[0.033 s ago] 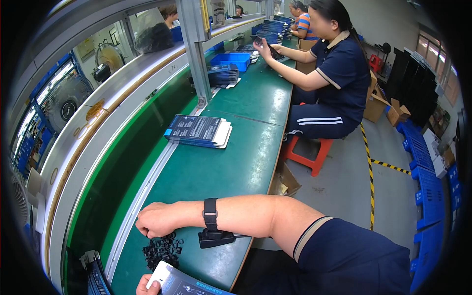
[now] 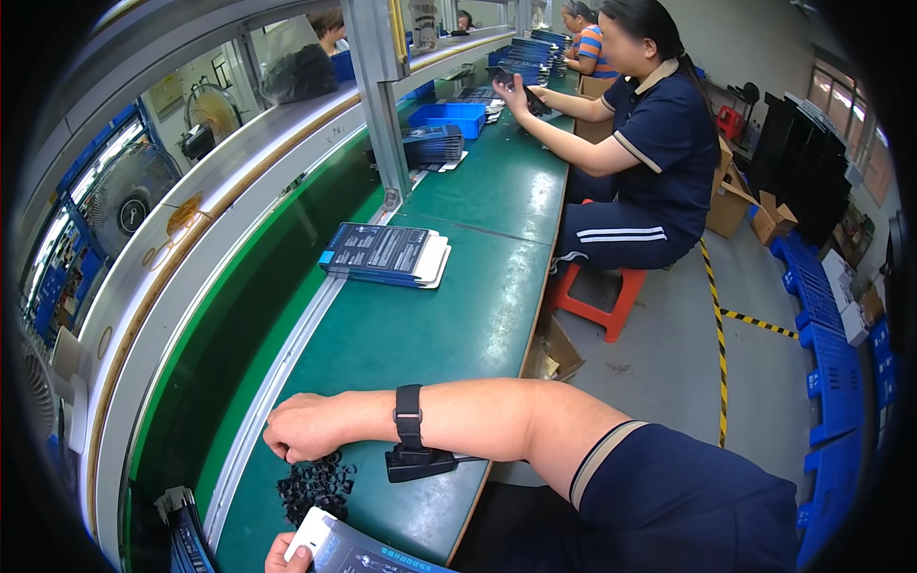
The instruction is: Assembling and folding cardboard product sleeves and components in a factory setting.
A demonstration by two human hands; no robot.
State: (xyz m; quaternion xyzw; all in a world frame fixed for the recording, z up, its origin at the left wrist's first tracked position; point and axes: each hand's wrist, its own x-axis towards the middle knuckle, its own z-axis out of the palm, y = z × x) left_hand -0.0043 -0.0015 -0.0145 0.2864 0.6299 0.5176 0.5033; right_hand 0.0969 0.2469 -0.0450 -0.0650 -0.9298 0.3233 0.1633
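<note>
Head view, your right hand (image 2: pixel 304 427) curled narrow over black clips (image 2: pixel 315 485) at the desk's (image 2: pixel 420 334) near edge, left hand (image 2: pixel 287 554) holding a printed card (image 2: pixel 358 552).

Nothing has shifted: my right hand (image 2: pixel 304 427) still rests curled above the pile of small black parts (image 2: pixel 318 485).

Long green workbench (image 2: pixel 449 315) with a stack of blue cards (image 2: pixel 387 254), perhaps small black clips (image 2: pixel 315 485), a blue bin (image 2: pixel 446 117).
</note>
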